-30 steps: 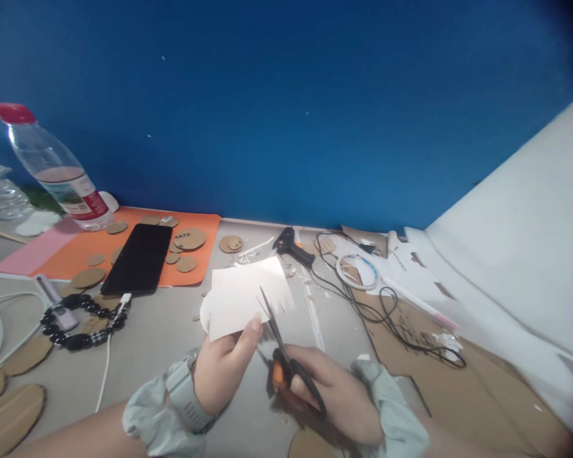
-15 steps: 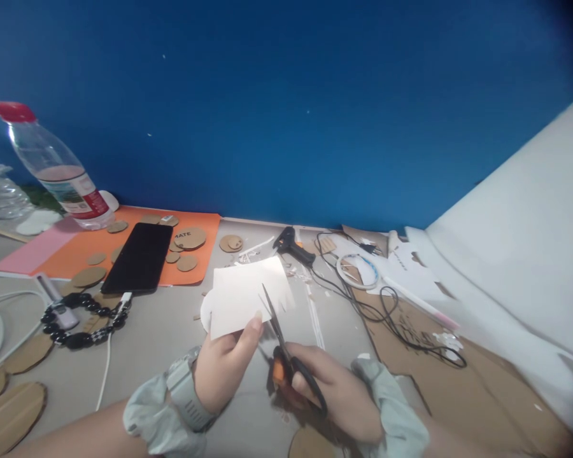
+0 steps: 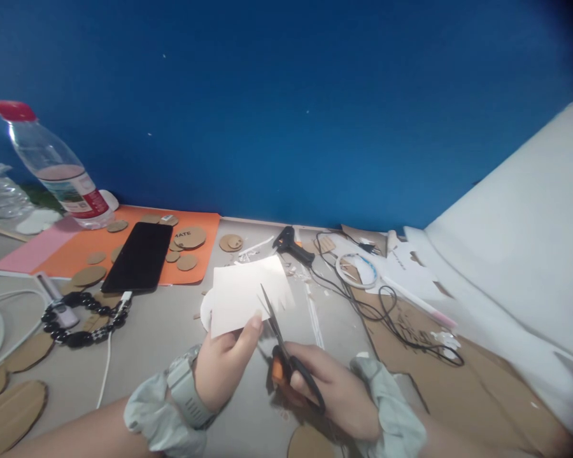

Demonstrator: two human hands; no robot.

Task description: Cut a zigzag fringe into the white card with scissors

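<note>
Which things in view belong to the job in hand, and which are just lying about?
Job in hand:
white sheet, held in left hand
scissors, held in right hand

Apparently just lying about:
glue gun
black phone
beaded bracelet
red-capped bottle

Phone [image 3: 138, 257] left of paper [image 3: 240, 294], glue gun [image 3: 293, 247] behind

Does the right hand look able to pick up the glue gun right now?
Probably not: the right hand is holding the scissors. Otherwise the way looks free; the glue gun lies beyond the white paper, uncovered.
</note>
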